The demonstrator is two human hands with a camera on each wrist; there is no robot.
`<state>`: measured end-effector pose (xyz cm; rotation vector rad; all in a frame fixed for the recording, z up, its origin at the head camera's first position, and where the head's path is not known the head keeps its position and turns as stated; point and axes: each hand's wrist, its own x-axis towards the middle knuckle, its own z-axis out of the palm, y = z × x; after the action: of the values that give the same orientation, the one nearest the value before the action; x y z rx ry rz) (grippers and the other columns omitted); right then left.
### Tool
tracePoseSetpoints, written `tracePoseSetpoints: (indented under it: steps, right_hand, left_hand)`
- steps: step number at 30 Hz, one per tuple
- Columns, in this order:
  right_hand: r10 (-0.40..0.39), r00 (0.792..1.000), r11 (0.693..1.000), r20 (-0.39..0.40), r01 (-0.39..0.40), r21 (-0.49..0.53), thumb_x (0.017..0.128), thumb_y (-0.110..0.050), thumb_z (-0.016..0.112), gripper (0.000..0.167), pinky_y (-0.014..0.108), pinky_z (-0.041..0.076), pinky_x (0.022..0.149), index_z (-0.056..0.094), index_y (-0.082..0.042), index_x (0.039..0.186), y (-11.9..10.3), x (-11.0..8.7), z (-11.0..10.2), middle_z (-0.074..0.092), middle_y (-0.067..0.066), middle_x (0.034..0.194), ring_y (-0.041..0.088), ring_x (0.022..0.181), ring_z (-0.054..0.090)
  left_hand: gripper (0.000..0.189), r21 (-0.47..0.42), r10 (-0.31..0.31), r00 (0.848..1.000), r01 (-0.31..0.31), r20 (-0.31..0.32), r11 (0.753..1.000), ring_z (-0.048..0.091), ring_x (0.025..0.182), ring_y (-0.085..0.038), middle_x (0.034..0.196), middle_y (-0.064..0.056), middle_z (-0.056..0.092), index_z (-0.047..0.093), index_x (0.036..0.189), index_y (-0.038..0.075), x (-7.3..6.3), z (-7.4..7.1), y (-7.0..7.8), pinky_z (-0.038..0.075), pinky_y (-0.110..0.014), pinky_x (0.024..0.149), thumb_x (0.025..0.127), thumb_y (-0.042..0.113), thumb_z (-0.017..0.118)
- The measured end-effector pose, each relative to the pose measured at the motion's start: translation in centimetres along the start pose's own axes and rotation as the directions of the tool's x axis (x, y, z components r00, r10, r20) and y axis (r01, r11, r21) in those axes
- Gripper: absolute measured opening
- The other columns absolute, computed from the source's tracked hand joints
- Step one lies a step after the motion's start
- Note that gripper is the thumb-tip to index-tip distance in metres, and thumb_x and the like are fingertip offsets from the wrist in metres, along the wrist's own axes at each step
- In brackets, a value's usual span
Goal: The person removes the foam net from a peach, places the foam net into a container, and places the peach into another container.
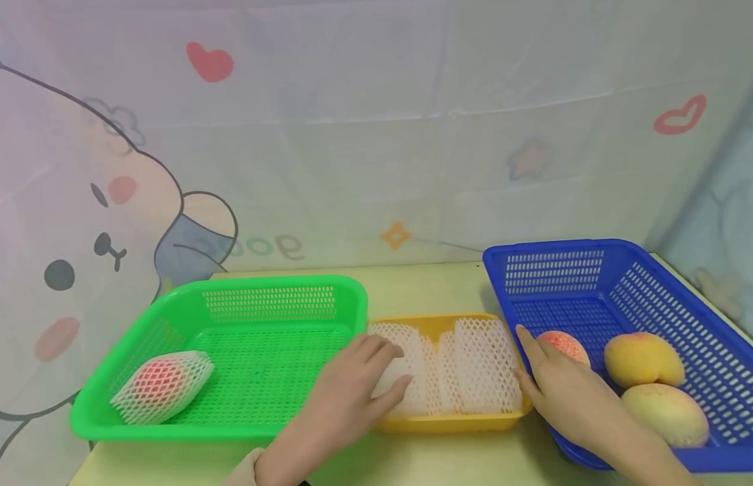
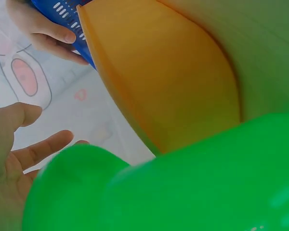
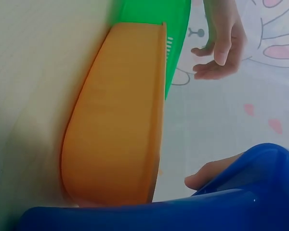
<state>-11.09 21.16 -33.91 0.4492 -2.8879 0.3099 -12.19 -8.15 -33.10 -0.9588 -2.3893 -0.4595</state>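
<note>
My left hand hovers over the left end of a yellow tray, fingers loosely bent and apart, with nothing visible in them. Several white foam net sleeves lie in that tray. Over the left rim of a blue basket is my right hand, its fingers relaxed, nearest to a reddish peach that it partly hides. Whether it touches that peach cannot be told. Beside it in the basket lie a yellow peach and a paler peach. In the right wrist view, the blue rim covers most of the hand.
A green basket stands on the left, holding one peach in a foam net. The yellow tray sits between the two baskets on a pale table. Behind hangs a printed curtain.
</note>
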Motion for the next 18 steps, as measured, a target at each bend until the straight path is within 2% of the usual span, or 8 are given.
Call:
tracePoseSetpoints:
  steps: [8, 18]
  right_hand:
    - [0.006, 1.000, 1.000, 0.012, -0.006, 0.016, 0.096, -0.023, 0.053, 0.057, 0.058, 0.053, 0.080, 0.037, 0.007, 0.142, 0.0, -0.1, 0.1, 0.058, 0.032, 0.126, 0.046, 0.107, 0.062]
    - [-0.022, 0.999, 1.000, -0.024, 0.023, 0.008, 0.095, -0.020, 0.051, 0.055, 0.055, 0.053, 0.084, 0.038, 0.008, 0.140, 0.0, -0.1, 0.0, 0.061, 0.028, 0.123, 0.042, 0.111, 0.062]
  left_hand:
    - [0.023, 0.001, -0.062, 0.998, 0.062, -0.011, 0.998, 0.057, 0.093, -0.010, 0.098, 0.004, 0.063, 0.064, 0.103, 0.013, -1.2, -0.5, -0.8, 0.051, -0.024, 0.078, 0.086, 0.027, 0.069]
    - [0.021, 0.026, -0.071, 0.995, 0.073, -0.071, 0.997, 0.058, 0.092, -0.011, 0.097, 0.003, 0.063, 0.065, 0.101, 0.012, -2.3, -0.8, -2.2, 0.052, -0.025, 0.075, 0.083, 0.021, 0.072]
